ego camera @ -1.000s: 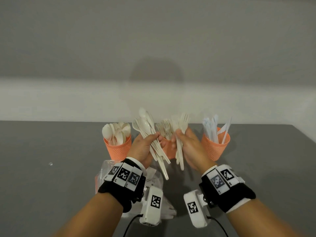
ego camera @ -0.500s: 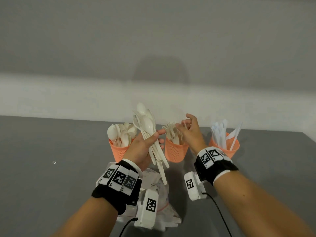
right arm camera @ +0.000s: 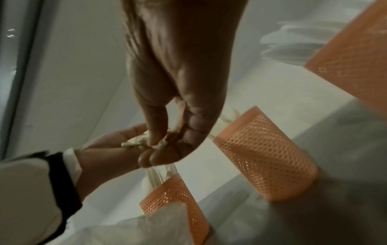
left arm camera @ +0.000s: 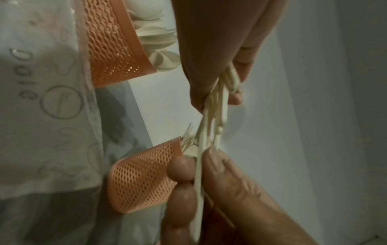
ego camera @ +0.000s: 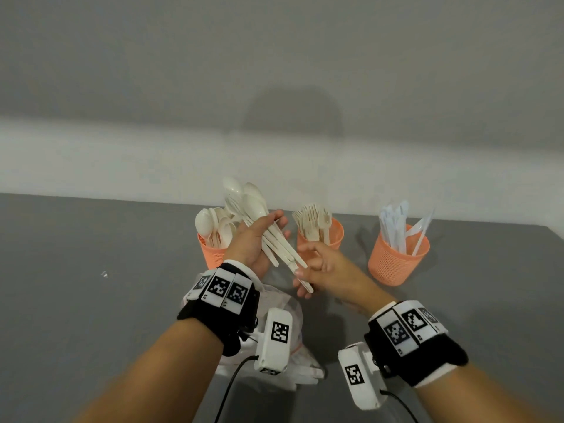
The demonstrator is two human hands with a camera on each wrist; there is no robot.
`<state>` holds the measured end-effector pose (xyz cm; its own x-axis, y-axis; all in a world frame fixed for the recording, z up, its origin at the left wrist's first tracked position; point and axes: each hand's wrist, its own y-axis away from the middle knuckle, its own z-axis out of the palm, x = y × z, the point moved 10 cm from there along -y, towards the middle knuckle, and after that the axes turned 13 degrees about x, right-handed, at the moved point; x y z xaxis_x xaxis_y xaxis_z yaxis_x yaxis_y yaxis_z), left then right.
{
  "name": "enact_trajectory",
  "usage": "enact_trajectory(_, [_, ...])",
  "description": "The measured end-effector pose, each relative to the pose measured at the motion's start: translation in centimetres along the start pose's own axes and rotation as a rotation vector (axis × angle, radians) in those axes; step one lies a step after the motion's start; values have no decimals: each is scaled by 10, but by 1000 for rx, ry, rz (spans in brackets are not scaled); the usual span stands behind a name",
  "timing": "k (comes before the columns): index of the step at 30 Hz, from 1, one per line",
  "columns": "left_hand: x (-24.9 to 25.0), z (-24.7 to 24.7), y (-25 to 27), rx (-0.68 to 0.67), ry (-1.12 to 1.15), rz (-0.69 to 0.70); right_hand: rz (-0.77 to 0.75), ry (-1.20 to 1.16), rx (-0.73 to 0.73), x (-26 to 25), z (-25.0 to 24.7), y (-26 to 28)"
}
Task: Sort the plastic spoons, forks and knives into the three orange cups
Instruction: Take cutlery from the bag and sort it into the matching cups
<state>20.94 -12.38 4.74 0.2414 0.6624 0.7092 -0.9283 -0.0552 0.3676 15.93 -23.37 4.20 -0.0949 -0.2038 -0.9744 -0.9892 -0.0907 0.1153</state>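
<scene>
Three orange mesh cups stand in a row at the back of the grey table (ego camera: 91, 300). The left cup (ego camera: 213, 254) holds spoons, the middle cup (ego camera: 334, 236) forks and one spoon, the right cup (ego camera: 393, 264) clear knives. My left hand (ego camera: 276, 224) grips a bundle of cream cutlery (ego camera: 259, 209), mostly spoons with a fork, bowls pointing up over the left cup. My right hand (ego camera: 305, 277) pinches the lower handle end of one piece (left arm camera: 199, 174) of that bundle between thumb and fingers, in front of the middle cup (right arm camera: 266, 157).
A crumpled clear plastic bag (ego camera: 283, 303) lies on the table under my left wrist. A small clear scrap (ego camera: 104, 274) lies far left. A pale wall rises right behind the cups. The table's right edge runs past the knife cup.
My right hand let a bunch of forks go into the middle cup, then came back down and took hold of a handle in the left hand's bundle. The left hand kept its grip.
</scene>
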Motion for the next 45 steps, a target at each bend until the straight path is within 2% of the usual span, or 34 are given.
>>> enact_trajectory(2, [1,-2,-1,9,-11,5,7,-47,-40,0,-1,3])
enact_trajectory(5, [7,-12,-5,68,67,15,3,77,-159,5,-2,12])
enact_trajectory(7, [8,-17,-8,84,118,13,26,108,-183,11,-5,16])
enact_trajectory(12, [-1,-13,-13,82,118,-15,49,160,-130,12,1,14])
enact_trajectory(14, [9,-14,-10,96,133,49,73,251,-129,15,-3,15])
enact_trajectory(17, [25,-18,-4,98,122,153,62,489,-14,15,-34,12])
enact_trajectory(20, [28,-17,5,75,-28,223,48,613,82,9,-55,11])
enact_trajectory(22, [27,-12,10,67,-157,298,-18,565,145,-7,-55,11])
enact_trajectory(26, [20,9,23,9,-507,487,-278,264,407,-63,-49,13])
enact_trajectory(28, [12,22,30,-48,-564,508,-363,159,403,-85,-32,14])
enact_trajectory(30, [7,35,35,-111,-591,533,-403,165,364,-96,-15,12])
enact_trajectory(32, [6,37,33,-102,-657,581,-418,205,379,-99,-10,9])
enact_trajectory(37, [-4,27,30,-51,-822,608,-395,198,522,-95,-19,3])
enact_trajectory(41, [-2,35,45,-25,-943,703,-373,189,525,-92,-18,0])
enact_trajectory(43, [0,37,48,-49,-896,669,-386,164,545,-92,-21,-1])
enact_trajectory(45, [-1,36,48,-102,-760,568,-327,88,549,-83,-27,-6])
